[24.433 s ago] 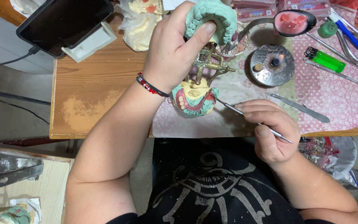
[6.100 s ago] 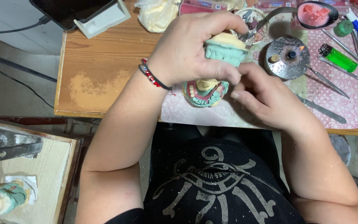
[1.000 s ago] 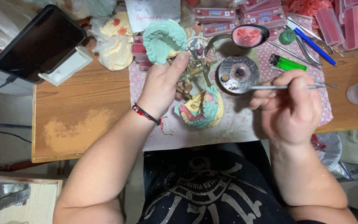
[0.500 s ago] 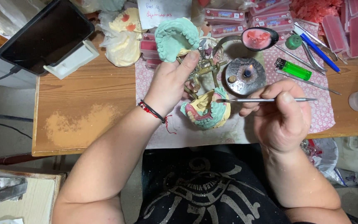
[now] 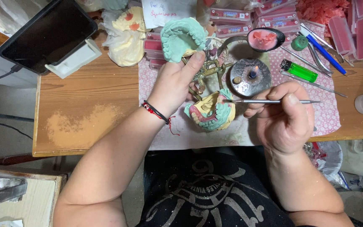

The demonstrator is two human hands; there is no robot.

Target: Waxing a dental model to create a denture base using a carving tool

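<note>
My left hand [image 5: 176,82] grips the brass frame of a dental articulator [image 5: 207,71], holding its upper green plaster cast [image 5: 184,37] tipped open. Below lies the lower green cast [image 5: 212,114] with a yellow and pink wax rim. My right hand [image 5: 283,120] holds a thin metal wax tool [image 5: 269,101] level, its tip touching the wax on the lower cast. Just beyond the tool stands a round metal burner [image 5: 250,76] with a small flame.
A dark tablet [image 5: 47,34] leans on a white stand at the back left. A green lighter [image 5: 299,70], a spoon of pink wax [image 5: 265,39], metal tools, a blue pen [image 5: 324,47] and pink boxes [image 5: 240,19] crowd the back right. Bagged casts [image 5: 124,33] lie behind.
My right hand has brought the tool from over the burner down and left to the lower cast. My left hand stays on the articulator.
</note>
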